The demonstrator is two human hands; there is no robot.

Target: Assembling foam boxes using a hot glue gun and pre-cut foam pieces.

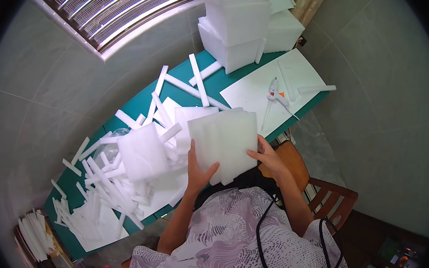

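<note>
Between my two hands is a stack of white foam sheets [224, 142], held up near the table's front edge, its layers slightly uneven at the top and bottom. My left hand [200, 170] grips its left side, with the thumb across the front face. On the right edge, my right hand [265, 155] holds on with thumb in front and fingers at the side. Just left of the stack, another white foam sheet [143, 152] lies on a heap of foam strips. Part of a further foam sheet [183, 116] shows behind the held stack.
Foam strips [105, 181] cover the left of the green table [181, 74]. A white glue gun [276, 97] lies on a white board [248, 89] at the right. Tall foam blocks [238, 25] are piled at the back. A wooden chair [333, 199] stands at right.
</note>
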